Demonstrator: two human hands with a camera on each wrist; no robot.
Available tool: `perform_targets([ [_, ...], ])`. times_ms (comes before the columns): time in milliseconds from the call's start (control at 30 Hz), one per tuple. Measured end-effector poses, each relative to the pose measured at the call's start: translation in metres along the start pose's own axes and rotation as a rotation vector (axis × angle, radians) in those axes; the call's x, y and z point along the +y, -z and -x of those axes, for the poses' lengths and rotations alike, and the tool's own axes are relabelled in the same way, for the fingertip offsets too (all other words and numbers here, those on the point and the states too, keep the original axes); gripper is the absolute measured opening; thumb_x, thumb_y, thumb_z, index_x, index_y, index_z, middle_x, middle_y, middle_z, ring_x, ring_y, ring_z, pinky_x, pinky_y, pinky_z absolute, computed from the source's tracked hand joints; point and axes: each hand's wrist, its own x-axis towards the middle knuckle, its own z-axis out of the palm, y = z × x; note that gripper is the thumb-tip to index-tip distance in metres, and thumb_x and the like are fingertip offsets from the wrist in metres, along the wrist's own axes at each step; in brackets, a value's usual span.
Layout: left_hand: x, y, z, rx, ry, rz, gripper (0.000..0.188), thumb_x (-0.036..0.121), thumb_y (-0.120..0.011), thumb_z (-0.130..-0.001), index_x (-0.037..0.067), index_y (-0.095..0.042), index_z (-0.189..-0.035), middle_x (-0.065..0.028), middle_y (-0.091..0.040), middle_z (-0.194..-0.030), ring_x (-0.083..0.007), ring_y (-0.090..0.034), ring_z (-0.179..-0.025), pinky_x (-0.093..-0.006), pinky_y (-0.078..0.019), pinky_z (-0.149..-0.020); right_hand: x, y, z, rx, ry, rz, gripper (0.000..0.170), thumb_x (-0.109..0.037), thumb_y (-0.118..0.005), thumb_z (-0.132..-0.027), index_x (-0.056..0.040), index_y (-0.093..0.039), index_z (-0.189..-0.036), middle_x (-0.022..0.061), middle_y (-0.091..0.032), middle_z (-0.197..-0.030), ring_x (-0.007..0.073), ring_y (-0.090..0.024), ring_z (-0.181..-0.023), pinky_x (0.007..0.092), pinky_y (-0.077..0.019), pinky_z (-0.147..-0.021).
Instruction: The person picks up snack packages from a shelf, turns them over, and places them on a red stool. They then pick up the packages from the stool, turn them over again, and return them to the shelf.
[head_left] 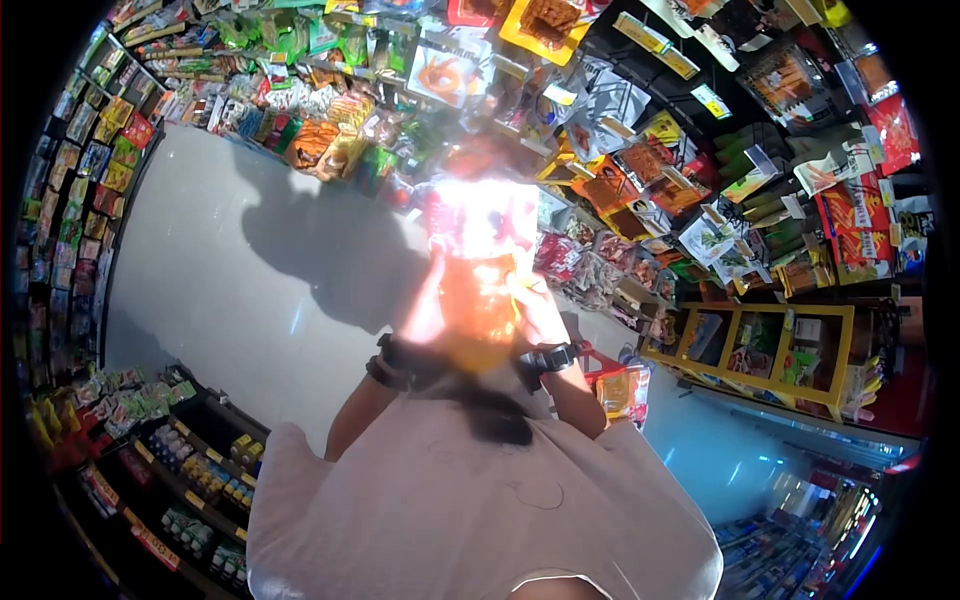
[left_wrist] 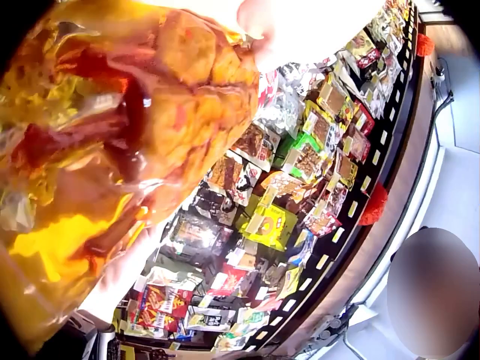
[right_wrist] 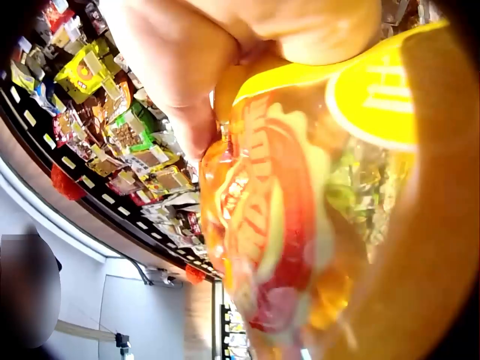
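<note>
An orange and yellow plastic food packet [head_left: 482, 300] is held up in front of the chest, its upper part washed out by glare. At its left edge the left hand [head_left: 422, 305] holds it; the right hand [head_left: 542, 310] grips the right edge. The packet [left_wrist: 172, 112] fills much of the left wrist view, the left hand overexposed behind it. In the right wrist view the fingers and thumb of the right hand [right_wrist: 247, 45] pinch the yellow border of the packet [right_wrist: 277, 210], which shows a red printed label.
Hanging snack packs [head_left: 640, 180] crowd the racks ahead and to the right. A yellow-framed bin [head_left: 765, 355] stands at the right, a red basket [head_left: 600, 375] beside the right forearm. Shelves with small goods [head_left: 200, 470] are at the lower left, next to grey floor [head_left: 200, 260].
</note>
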Motion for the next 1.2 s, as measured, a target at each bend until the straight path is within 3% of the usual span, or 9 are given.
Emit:
perform_targets([
  [133, -0.004, -0.016, -0.014, -0.004, -0.058, -0.050, 0.056, 0.047, -0.031, -0.102, 0.005, -0.043, -0.135, -0.0117, -0.055, -0.130, -0.0244, -0.055, -0.117, -0.0400, -0.0422, -0.102, -0.018, -0.020, 0.000, -0.051, 0.001, 0.046, 0.011, -0.004, -0.058, -0.090, -0.0036, -0.066, -0.097, 0.0017, -0.067, -0.095, 0.0106, -0.063, -0.086, 0.0257, -0.0510, -0.078],
  [200, -0.007, -0.007, -0.027, -0.010, -0.037, -0.058, 0.055, 0.048, -0.031, -0.101, 0.005, -0.045, -0.134, -0.0112, -0.057, -0.127, -0.0239, -0.057, -0.114, -0.0392, -0.0435, -0.100, -0.015, -0.004, -0.008, -0.180, 0.020, 0.054, 0.021, -0.007, -0.054, -0.093, 0.0012, -0.060, -0.112, 0.0067, -0.063, -0.109, 0.0146, -0.060, -0.100, 0.0294, -0.0482, -0.088],
  [367, -0.004, -0.020, -0.049, 0.208, -0.026, -0.186, 0.050, 0.043, -0.033, -0.102, 0.004, -0.048, -0.131, -0.0103, -0.057, -0.126, -0.0216, -0.057, -0.112, -0.0370, -0.0446, -0.099, -0.044, -0.034, -0.015, 0.009, 0.022, -0.003, 0.010, -0.003, -0.060, -0.089, -0.0089, -0.061, -0.080, -0.0057, -0.057, -0.082, 0.0039, -0.052, -0.075, 0.0210, -0.0435, -0.069],
  [533, 0.013, -0.033, -0.080, 0.295, -0.317, -0.764, 0.039, 0.031, -0.039, -0.104, 0.003, -0.048, -0.130, -0.0074, -0.056, -0.120, -0.0144, -0.054, -0.108, -0.0308, -0.0446, -0.094, -0.060, 0.007, -0.049, 0.036, 0.152, 0.166, 0.020, -0.001, -0.060, -0.089, -0.0106, -0.056, -0.072, -0.0096, -0.048, -0.075, 0.0010, -0.042, -0.069, 0.0214, -0.0345, -0.061],
  [700, 0.015, -0.057, -0.115, 0.134, -0.305, -0.890, 0.033, 0.000, -0.049, -0.095, 0.000, -0.043, -0.128, -0.0086, -0.057, -0.119, -0.0143, -0.054, -0.111, -0.0293, -0.0427, -0.095, -0.078, 0.036, -0.076, 0.251, 0.229, 0.234, 0.011, -0.011, -0.061, -0.093, -0.0064, -0.064, -0.084, -0.0076, -0.055, -0.073, 0.0004, -0.046, -0.064, 0.0206, -0.0384, -0.057],
  [833, 0.000, -0.032, -0.160, 0.163, -0.553, -1.568, 0.020, -0.001, -0.056, -0.092, 0.002, -0.046, -0.109, -0.0062, -0.055, -0.099, -0.0121, -0.053, -0.095, -0.0258, -0.0438, -0.086, -0.107, 0.053, -0.094, 0.276, 0.219, 0.243, 0.011, -0.012, -0.061, -0.094, -0.0026, -0.066, -0.092, -0.0051, -0.061, -0.080, 0.0019, -0.053, -0.071, 0.0205, -0.0448, -0.064],
  [1000, -0.008, -0.072, -0.217, 0.171, -0.432, -1.177, 0.021, 0.000, -0.058, -0.090, 0.001, -0.047, -0.108, -0.0073, -0.055, -0.108, -0.0126, -0.053, -0.098, -0.0279, -0.0428, -0.090, -0.139, 0.090, -0.117, 0.206, 0.288, 0.390, 0.013, -0.010, -0.062, -0.092, -0.0006, -0.067, -0.099, -0.0016, -0.065, -0.087, 0.0049, -0.057, -0.076, 0.0221, -0.0470, -0.070],
  [1100, -0.004, -0.087, -0.242, 0.065, -0.112, -0.858, 0.036, 0.005, -0.053, -0.092, 0.002, -0.042, -0.127, -0.0111, -0.052, -0.127, -0.0190, -0.055, -0.111, -0.0333, -0.0421, -0.097, -0.171, 0.111, -0.121, 0.005, 0.097, 0.068, 0.015, -0.009, -0.062, -0.091, 0.0005, -0.065, -0.103, 0.0001, -0.066, -0.092, 0.0064, -0.059, -0.083, 0.0247, -0.0477, -0.075],
  [1200, -0.012, -0.083, -0.261, -0.001, 0.091, -0.626, 0.046, 0.008, -0.047, -0.095, 0.002, -0.034, -0.139, -0.0136, -0.049, -0.135, -0.0242, -0.054, -0.119, -0.0370, -0.0427, -0.101, -0.178, 0.123, -0.130, -0.146, 0.081, -0.124, 0.035, -0.008, -0.060, -0.092, 0.0025, -0.053, -0.125, 0.0070, -0.064, -0.112, 0.0139, -0.060, -0.100, 0.0311, -0.0490, -0.089],
])
